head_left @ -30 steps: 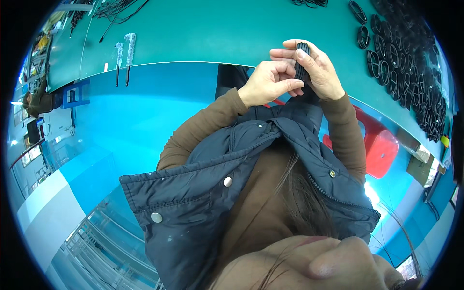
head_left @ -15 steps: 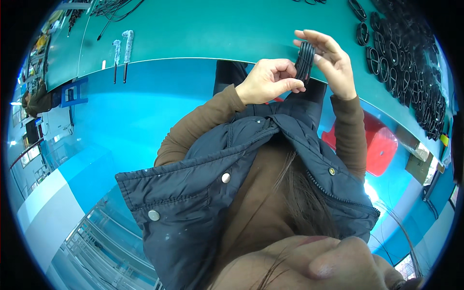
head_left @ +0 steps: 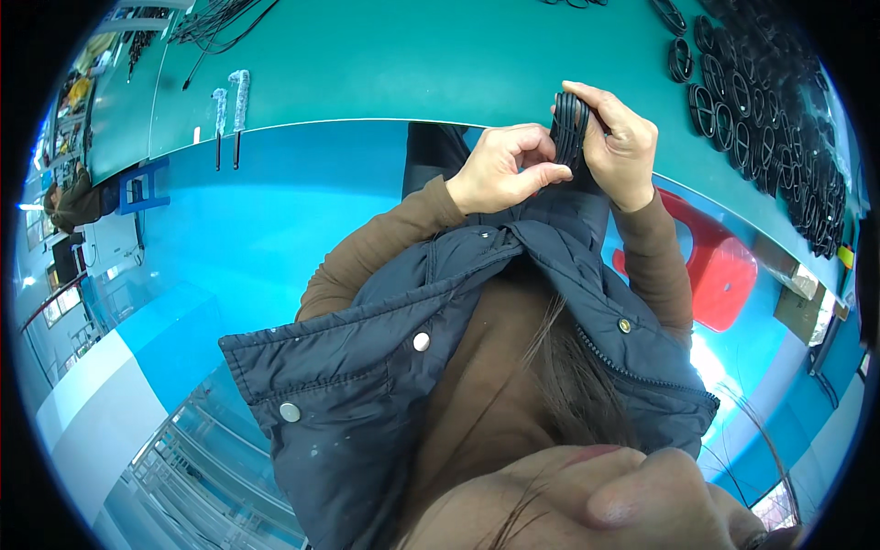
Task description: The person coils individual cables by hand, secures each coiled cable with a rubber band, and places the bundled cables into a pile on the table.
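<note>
A coiled black cable (head_left: 569, 128) is held upright at the near edge of the green table (head_left: 385, 64), its lower end pinched by the left hand (head_left: 504, 168), its top grasped by the curled right hand (head_left: 625, 151). Similar coils (head_left: 808, 197) are spread rightward.

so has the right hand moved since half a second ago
Yes, the right hand shifted down the view, nearer the green table's front edge.

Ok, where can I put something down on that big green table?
The green tabletop is bare between two thin black rods with whitish ends and the left hand; a smaller gap lies between the right hand and black oval cable coils crowding the right. Loose black cables clutter the upper left.
</note>
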Demonstrator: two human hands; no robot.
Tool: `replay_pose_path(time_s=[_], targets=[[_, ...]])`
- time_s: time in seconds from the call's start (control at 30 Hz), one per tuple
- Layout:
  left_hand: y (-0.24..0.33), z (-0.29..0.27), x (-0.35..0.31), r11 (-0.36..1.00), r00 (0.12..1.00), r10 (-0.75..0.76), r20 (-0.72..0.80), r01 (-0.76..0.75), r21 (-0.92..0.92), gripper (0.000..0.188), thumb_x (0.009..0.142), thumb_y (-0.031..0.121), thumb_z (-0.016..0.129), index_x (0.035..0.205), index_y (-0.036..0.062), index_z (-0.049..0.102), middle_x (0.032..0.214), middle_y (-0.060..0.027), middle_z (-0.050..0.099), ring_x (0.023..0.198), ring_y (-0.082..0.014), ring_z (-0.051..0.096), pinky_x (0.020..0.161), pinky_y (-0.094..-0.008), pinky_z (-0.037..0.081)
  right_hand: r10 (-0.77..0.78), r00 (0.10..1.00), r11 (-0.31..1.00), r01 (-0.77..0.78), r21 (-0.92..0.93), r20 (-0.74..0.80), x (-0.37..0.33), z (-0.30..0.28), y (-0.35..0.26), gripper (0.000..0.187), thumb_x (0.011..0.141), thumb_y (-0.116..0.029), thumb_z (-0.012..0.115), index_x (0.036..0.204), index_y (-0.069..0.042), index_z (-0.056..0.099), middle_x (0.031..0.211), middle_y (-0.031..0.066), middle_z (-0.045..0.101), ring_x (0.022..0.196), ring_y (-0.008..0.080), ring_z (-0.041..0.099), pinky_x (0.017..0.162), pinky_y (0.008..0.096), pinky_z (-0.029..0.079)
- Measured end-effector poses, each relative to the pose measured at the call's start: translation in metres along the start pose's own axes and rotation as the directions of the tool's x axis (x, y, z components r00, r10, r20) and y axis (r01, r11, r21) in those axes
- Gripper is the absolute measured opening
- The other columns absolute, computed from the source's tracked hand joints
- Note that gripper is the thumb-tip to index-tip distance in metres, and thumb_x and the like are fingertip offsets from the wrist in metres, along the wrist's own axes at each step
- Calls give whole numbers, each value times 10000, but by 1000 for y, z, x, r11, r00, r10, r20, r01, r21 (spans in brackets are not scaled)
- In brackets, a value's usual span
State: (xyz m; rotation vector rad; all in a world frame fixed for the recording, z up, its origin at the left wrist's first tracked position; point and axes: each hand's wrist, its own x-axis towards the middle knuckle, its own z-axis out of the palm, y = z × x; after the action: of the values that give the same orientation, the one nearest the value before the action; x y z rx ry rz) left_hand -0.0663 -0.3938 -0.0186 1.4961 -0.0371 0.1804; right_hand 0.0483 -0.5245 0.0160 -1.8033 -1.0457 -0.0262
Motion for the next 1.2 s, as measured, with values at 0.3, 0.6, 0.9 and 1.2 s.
replay_pose_path(time_s=[0.3,0.6,0.9,1.2], targets=[[1,7,-2,999,996,-9,-90,5,-36,153,776,-4,718,745,38,575,676,-27,609,502,-98,500,464,-217,405,172,982,977,-181,117,82,1,1,5,267,794,98,559,1015,5,675,849,81,713,657,123,625,601,201,501],[3,5,-2,918,985,161,-65,-125,377,168,740,27,738,747,47,571,672,-36,595,501,-146,496,469,-250,395,302,912,943,-329,55,277,3,-5,10,216,806,63,547,963,6,684,808,62,707,661,112,620,584,199,484],[1,3,-3,936,988,136,-75,-104,336,171,736,36,737,739,51,566,667,-36,585,504,-157,491,469,-263,390,231,946,969,-245,37,227,4,-1,6,231,803,65,542,972,-6,682,801,61,707,666,121,632,584,219,492],[-2,5,-2,938,985,146,-96,-107,329,156,747,10,717,739,46,565,682,-39,604,489,-143,493,454,-254,387,80,991,997,-77,-26,110,2,5,6,215,795,57,567,960,-7,689,751,96,687,544,144,588,496,227,455]])
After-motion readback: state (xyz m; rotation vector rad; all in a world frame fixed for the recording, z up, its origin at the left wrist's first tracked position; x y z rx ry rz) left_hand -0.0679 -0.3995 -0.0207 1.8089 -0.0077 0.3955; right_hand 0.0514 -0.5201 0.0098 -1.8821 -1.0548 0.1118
